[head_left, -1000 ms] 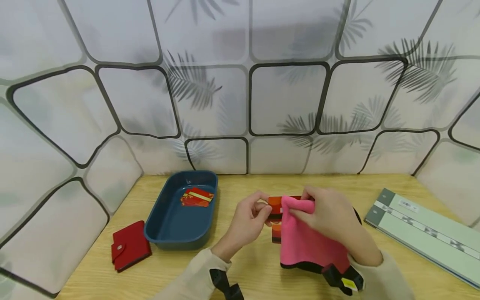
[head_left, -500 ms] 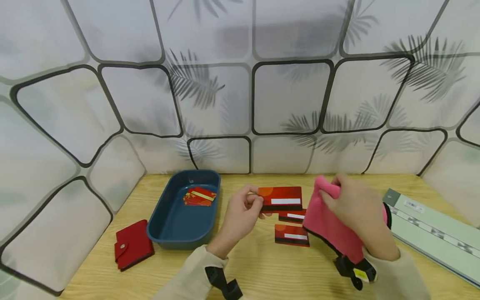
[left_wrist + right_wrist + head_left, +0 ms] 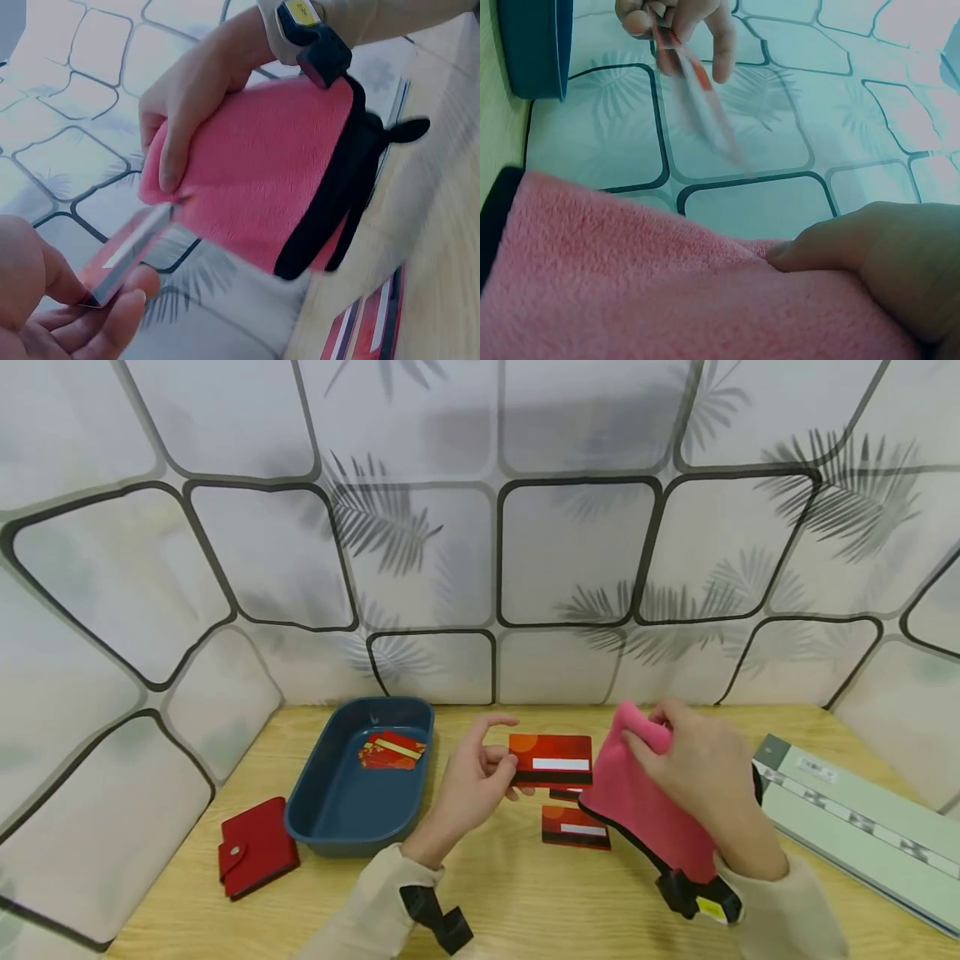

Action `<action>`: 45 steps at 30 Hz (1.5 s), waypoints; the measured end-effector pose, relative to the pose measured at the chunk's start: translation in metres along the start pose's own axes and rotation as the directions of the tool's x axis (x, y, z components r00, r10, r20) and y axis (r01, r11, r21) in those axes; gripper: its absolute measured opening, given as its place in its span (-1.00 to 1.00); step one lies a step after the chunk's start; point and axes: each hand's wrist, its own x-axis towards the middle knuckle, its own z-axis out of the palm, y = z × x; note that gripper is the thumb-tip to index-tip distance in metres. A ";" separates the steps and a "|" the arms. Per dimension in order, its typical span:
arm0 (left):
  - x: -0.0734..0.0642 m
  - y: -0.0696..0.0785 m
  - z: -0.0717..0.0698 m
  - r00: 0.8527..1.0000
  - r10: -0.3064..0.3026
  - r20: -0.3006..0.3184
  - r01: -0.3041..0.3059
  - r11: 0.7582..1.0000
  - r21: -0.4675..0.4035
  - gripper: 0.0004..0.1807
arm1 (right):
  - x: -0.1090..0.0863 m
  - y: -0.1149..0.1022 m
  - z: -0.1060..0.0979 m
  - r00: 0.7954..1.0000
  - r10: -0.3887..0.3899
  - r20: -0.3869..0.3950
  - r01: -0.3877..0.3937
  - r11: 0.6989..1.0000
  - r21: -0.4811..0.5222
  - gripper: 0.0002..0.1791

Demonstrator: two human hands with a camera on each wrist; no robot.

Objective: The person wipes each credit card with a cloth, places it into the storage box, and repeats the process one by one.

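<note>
From where I sit, the far left of the desk (image 3: 495, 906) carries a red case (image 3: 258, 850) with a snap strap, just beside a blue tray (image 3: 360, 814). Several red-and-gold cards (image 3: 392, 751) lie overlapped toward the tray's far end. Behind everything I see a pale wall covering (image 3: 573, 556) with dark rounded outlines and leaf prints.

Next comes the left hand (image 3: 476, 777), its fingers closed in a pinch on the near end of a red card (image 3: 551, 758), with the index finger lifted off it. I have that card up above the desk, its free end just beside a pink cloth (image 3: 652, 814); the right wrist view shows a gap between them. Below it, a second card (image 3: 577, 829) lies on the desk in plain sight, while a third card (image 3: 566, 794) is mostly covered from my head view by the raised one and the cloth.

The right hand (image 3: 693, 768) has its thumb and fingers closed on the cloth's folded top, and the black-trimmed rest hangs down. Farther right, a long pale-green box (image 3: 862, 835) lies slantwise, its near side close behind the cloth.
</note>
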 end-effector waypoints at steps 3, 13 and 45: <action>-0.001 0.000 -0.001 0.999 0.002 0.046 -0.001 1.000 -0.019 -0.67 | -0.001 -0.001 0.001 0.999 -0.024 -0.021 0.024 1.000 0.016 -0.74; -0.001 0.007 -0.006 1.000 -0.010 0.025 0.013 0.991 -0.130 -0.60 | 0.000 -0.001 0.002 0.969 -0.110 -0.221 0.140 0.982 0.124 -0.77; 0.005 -0.014 0.003 0.983 0.044 -0.180 -0.019 0.990 0.139 -0.83 | -0.006 -0.017 0.014 0.864 -0.492 0.110 0.355 0.749 0.559 -0.78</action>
